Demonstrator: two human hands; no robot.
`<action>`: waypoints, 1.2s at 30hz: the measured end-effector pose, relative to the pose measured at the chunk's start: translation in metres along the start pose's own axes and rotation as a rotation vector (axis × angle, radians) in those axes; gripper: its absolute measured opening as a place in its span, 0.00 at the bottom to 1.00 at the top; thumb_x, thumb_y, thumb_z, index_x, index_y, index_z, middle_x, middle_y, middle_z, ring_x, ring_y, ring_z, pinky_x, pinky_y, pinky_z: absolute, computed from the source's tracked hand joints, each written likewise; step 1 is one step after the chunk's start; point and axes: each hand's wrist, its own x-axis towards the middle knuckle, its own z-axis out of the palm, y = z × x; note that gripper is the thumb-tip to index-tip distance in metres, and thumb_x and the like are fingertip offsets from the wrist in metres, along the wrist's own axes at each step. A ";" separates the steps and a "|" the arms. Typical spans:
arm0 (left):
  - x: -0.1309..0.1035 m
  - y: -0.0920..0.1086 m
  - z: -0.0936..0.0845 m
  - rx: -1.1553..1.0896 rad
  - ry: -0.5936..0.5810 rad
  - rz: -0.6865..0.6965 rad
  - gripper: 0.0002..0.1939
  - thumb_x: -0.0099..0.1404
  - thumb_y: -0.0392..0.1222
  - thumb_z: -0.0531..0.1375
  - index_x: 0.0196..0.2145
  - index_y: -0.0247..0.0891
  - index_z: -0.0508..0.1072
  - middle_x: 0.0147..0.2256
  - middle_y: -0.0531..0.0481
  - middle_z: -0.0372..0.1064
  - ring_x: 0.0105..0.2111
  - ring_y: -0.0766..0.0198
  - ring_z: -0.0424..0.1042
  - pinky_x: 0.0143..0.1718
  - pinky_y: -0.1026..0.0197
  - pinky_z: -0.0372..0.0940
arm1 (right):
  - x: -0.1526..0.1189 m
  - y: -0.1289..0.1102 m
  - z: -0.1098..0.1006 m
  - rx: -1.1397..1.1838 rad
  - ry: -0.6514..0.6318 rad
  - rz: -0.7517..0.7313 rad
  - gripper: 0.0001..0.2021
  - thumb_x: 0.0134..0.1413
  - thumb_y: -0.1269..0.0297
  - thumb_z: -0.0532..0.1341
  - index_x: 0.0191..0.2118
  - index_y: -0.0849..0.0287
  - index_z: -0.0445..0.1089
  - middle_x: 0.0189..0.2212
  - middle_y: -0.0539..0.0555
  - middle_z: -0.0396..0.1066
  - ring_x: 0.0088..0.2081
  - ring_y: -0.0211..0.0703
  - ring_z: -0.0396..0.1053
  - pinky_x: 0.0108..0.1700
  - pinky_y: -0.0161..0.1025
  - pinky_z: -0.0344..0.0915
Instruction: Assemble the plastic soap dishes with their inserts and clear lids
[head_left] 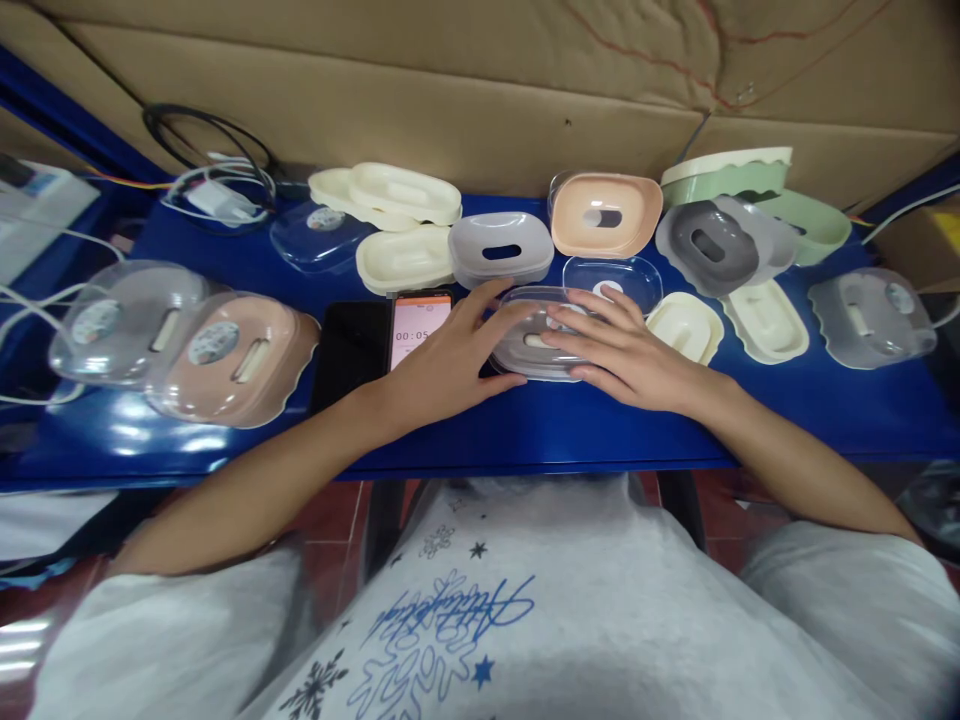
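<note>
In front of me on the blue table lies a grey soap box [517, 338] with a clear lid and a pale bar-shaped piece in its middle. My left hand [469, 350] curves round its left end, thumb at the near edge and fingers at the far edge. Across the right part of the lid lie the fingers of my right hand [630, 352], thumb at the near side. Just behind the box are a loose clear lid [637, 275] with a round sticker and a light grey dish [501, 240] with a slot.
Lidded soap boxes in grey [127, 340] and peach [259, 375] stand left; another grey box [874, 320] stands right. A phone [405, 330] shows a timer. Cream trays [405, 265], a peach dish [607, 235], dark grey dishes [705, 265] and green dishes [814, 225] line the back, with cables [217, 180].
</note>
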 end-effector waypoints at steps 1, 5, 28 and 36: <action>0.000 0.000 0.000 -0.013 -0.006 -0.014 0.44 0.69 0.53 0.72 0.75 0.46 0.57 0.74 0.33 0.51 0.73 0.38 0.59 0.73 0.33 0.60 | 0.000 0.000 0.000 0.011 -0.002 -0.001 0.28 0.78 0.60 0.55 0.78 0.43 0.55 0.77 0.53 0.58 0.79 0.57 0.50 0.78 0.69 0.47; 0.001 0.001 -0.003 -0.042 -0.039 -0.039 0.45 0.67 0.53 0.74 0.74 0.44 0.59 0.70 0.35 0.59 0.70 0.41 0.64 0.72 0.36 0.62 | 0.001 -0.001 0.000 -0.015 -0.001 -0.033 0.29 0.77 0.58 0.57 0.78 0.45 0.57 0.76 0.55 0.60 0.76 0.58 0.55 0.74 0.65 0.55; 0.004 -0.003 -0.011 -0.143 -0.086 -0.029 0.41 0.69 0.52 0.71 0.72 0.46 0.60 0.68 0.37 0.62 0.69 0.45 0.65 0.71 0.38 0.63 | -0.002 -0.017 0.014 -0.255 0.066 -0.048 0.40 0.73 0.54 0.63 0.81 0.48 0.45 0.71 0.62 0.67 0.68 0.63 0.66 0.62 0.57 0.64; 0.004 -0.004 -0.012 -0.108 -0.062 -0.040 0.40 0.68 0.51 0.72 0.71 0.45 0.60 0.67 0.37 0.63 0.68 0.44 0.65 0.71 0.37 0.63 | 0.001 -0.009 0.017 -0.161 0.080 -0.055 0.36 0.74 0.58 0.62 0.80 0.46 0.50 0.73 0.59 0.64 0.73 0.59 0.62 0.73 0.61 0.58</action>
